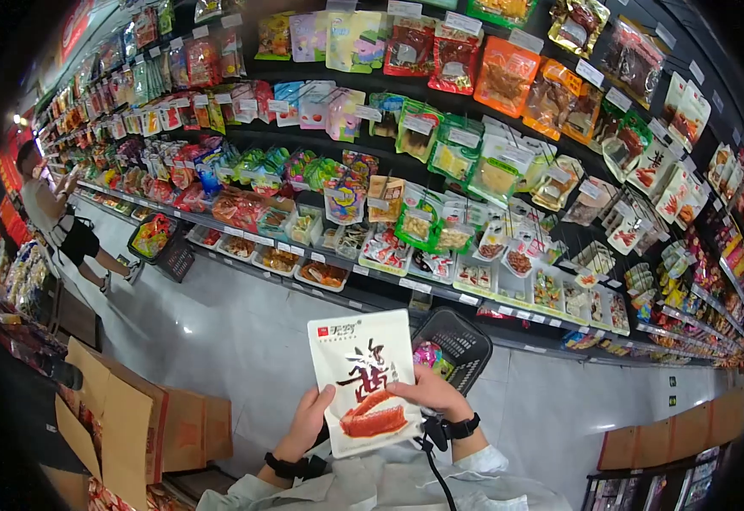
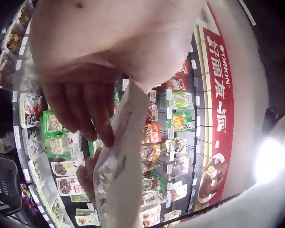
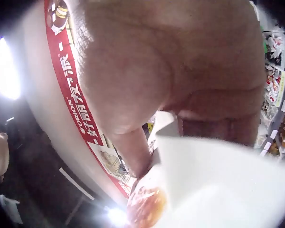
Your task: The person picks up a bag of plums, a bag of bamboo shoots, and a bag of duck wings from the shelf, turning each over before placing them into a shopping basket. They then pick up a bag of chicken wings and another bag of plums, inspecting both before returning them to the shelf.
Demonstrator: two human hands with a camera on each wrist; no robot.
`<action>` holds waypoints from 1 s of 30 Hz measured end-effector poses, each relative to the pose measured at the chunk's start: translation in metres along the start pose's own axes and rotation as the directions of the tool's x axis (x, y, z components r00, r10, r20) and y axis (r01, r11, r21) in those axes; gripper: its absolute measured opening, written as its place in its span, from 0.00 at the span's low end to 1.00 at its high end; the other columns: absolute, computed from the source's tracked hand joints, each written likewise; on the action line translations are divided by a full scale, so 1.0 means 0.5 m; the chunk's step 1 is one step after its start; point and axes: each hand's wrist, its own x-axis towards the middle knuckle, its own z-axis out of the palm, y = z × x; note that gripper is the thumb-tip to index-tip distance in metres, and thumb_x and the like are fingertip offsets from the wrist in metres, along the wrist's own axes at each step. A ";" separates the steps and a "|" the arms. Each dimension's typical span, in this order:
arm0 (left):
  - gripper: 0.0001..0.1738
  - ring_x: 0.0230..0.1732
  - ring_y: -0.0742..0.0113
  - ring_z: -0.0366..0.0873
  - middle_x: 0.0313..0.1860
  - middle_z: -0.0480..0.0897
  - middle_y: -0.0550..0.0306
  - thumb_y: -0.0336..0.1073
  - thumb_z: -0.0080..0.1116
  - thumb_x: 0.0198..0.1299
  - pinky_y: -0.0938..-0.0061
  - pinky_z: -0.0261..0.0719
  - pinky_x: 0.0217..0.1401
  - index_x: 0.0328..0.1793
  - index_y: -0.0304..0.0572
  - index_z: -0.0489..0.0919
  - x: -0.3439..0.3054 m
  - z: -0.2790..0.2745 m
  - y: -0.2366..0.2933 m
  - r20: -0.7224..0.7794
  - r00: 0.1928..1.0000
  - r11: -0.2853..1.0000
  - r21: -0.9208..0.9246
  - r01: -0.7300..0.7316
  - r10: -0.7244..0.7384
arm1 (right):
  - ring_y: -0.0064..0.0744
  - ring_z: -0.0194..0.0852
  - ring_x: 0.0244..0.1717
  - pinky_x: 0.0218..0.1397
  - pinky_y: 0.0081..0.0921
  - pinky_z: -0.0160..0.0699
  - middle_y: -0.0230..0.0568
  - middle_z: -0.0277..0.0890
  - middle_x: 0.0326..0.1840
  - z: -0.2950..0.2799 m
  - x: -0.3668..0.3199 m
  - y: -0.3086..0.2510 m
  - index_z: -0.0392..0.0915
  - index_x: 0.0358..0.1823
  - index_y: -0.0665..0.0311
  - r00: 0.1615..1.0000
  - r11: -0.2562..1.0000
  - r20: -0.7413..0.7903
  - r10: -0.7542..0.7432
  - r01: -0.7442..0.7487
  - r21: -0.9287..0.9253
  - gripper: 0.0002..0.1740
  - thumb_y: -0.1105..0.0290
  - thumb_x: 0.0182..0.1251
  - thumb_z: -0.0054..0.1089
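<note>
A white snack packet [image 1: 359,375] with dark brush-style characters and a picture of reddish-brown meat faces up in front of the body in the head view. My left hand [image 1: 306,419] grips its left edge, thumb on the printed front. On the opposite edge my right hand [image 1: 436,393] holds it, with the thumb lying across the front. In the left wrist view the packet [image 2: 126,175] appears nearly edge-on, with left fingers [image 2: 88,107] behind it. The right wrist view shows the white packet [image 3: 218,185] bent under the right hand [image 3: 171,66].
Shelves of hanging snack bags [image 1: 461,145] and trays of small packs [image 1: 325,274] run ahead. A dark basket [image 1: 470,341] with a colourful pack stands on the floor beyond my right hand. Open cardboard boxes [image 1: 125,417] are at left; a person [image 1: 61,213] stands farther off near another basket [image 1: 172,268].
</note>
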 end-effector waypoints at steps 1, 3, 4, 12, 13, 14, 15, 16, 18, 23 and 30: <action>0.21 0.58 0.73 0.76 0.59 0.81 0.56 0.39 0.48 0.77 0.75 0.73 0.62 0.67 0.30 0.73 0.004 -0.007 -0.005 0.034 0.999 1.000 -0.019 -0.006 0.006 | 0.20 0.77 0.50 0.56 0.23 0.77 0.32 0.83 0.51 0.009 -0.009 -0.018 0.79 0.59 0.67 0.997 0.998 -0.057 -0.049 0.051 0.030 0.22 0.63 0.69 0.68; 0.21 0.60 0.73 0.76 0.61 0.80 0.56 0.37 0.50 0.76 0.74 0.72 0.65 0.69 0.30 0.71 0.002 0.000 0.009 0.124 0.992 1.000 -0.022 -0.006 0.009 | 0.20 0.77 0.50 0.56 0.24 0.77 0.32 0.83 0.51 0.011 -0.020 -0.022 0.79 0.60 0.67 0.985 0.995 -0.171 -0.032 0.048 0.090 0.22 0.66 0.68 0.69; 0.22 0.60 0.73 0.75 0.62 0.79 0.56 0.35 0.51 0.75 0.74 0.72 0.66 0.70 0.30 0.70 0.005 0.005 0.017 0.170 0.985 1.000 -0.025 -0.008 0.012 | 0.20 0.77 0.50 0.56 0.24 0.78 0.32 0.83 0.51 0.013 -0.026 -0.023 0.79 0.59 0.67 0.970 0.991 -0.236 -0.065 0.091 0.100 0.21 0.66 0.68 0.69; 0.24 0.59 0.73 0.75 0.60 0.80 0.57 0.38 0.57 0.73 0.74 0.73 0.64 0.69 0.33 0.72 0.073 0.027 -0.002 0.396 0.918 0.960 0.264 -0.095 -0.018 | 0.20 0.79 0.48 0.53 0.23 0.80 0.32 0.83 0.50 0.035 -0.074 -0.043 0.79 0.57 0.68 0.798 0.977 -0.593 -0.111 0.196 0.081 0.17 0.70 0.70 0.65; 0.23 0.59 0.73 0.76 0.59 0.81 0.57 0.38 0.56 0.73 0.74 0.73 0.63 0.68 0.32 0.72 0.071 0.036 0.014 0.416 0.909 0.968 0.226 -0.107 0.003 | 0.21 0.80 0.48 0.53 0.24 0.80 0.32 0.83 0.51 0.050 -0.083 -0.054 0.78 0.57 0.67 0.780 0.967 -0.619 -0.087 0.215 0.136 0.18 0.70 0.70 0.65; 0.22 0.58 0.73 0.76 0.58 0.82 0.57 0.38 0.56 0.73 0.75 0.73 0.63 0.67 0.32 0.73 0.071 0.045 0.029 0.439 0.898 0.976 0.183 -0.120 0.029 | 0.21 0.80 0.48 0.53 0.24 0.80 0.33 0.84 0.51 0.060 -0.093 -0.061 0.78 0.58 0.67 0.758 0.954 -0.648 -0.066 0.238 0.181 0.18 0.69 0.70 0.65; 0.21 0.57 0.74 0.76 0.57 0.82 0.57 0.37 0.55 0.73 0.75 0.73 0.62 0.67 0.32 0.74 0.077 0.044 0.025 0.455 0.890 0.967 0.210 -0.148 0.037 | 0.23 0.80 0.49 0.55 0.25 0.80 0.33 0.83 0.52 0.061 -0.108 -0.056 0.77 0.59 0.67 0.774 0.960 -0.632 -0.035 0.202 0.193 0.20 0.70 0.68 0.67; 0.20 0.56 0.74 0.76 0.57 0.82 0.57 0.37 0.55 0.74 0.75 0.74 0.62 0.66 0.31 0.74 0.081 0.046 0.018 0.459 0.888 0.973 0.184 -0.140 0.041 | 0.23 0.80 0.50 0.55 0.25 0.80 0.34 0.83 0.53 0.076 -0.121 -0.055 0.77 0.59 0.67 0.761 0.958 -0.649 -0.015 0.196 0.208 0.20 0.70 0.68 0.67; 0.20 0.56 0.74 0.77 0.57 0.82 0.57 0.37 0.56 0.73 0.75 0.74 0.61 0.65 0.31 0.74 0.077 0.052 0.026 0.520 0.853 0.984 0.137 -0.118 0.030 | 0.23 0.79 0.52 0.57 0.26 0.79 0.35 0.82 0.54 0.103 -0.141 -0.062 0.76 0.60 0.67 0.733 0.956 -0.680 0.011 0.191 0.222 0.22 0.71 0.67 0.68; 0.21 0.56 0.71 0.78 0.56 0.83 0.54 0.36 0.58 0.71 0.73 0.74 0.61 0.65 0.31 0.75 0.071 0.048 -0.038 0.598 0.789 0.975 0.221 0.010 -0.143 | 0.23 0.77 0.55 0.60 0.27 0.77 0.35 0.81 0.56 0.142 -0.217 -0.047 0.75 0.62 0.66 0.685 0.985 -0.723 0.095 0.038 0.166 0.26 0.72 0.63 0.71; 0.19 0.57 0.72 0.76 0.56 0.82 0.56 0.32 0.59 0.68 0.72 0.74 0.61 0.63 0.34 0.76 0.061 0.094 -0.080 0.819 0.539 0.962 0.267 -0.057 -0.196 | 0.23 0.79 0.50 0.55 0.27 0.79 0.33 0.84 0.51 0.194 -0.328 -0.007 0.79 0.56 0.66 0.543 0.990 -0.829 0.132 -0.037 0.134 0.20 0.74 0.63 0.70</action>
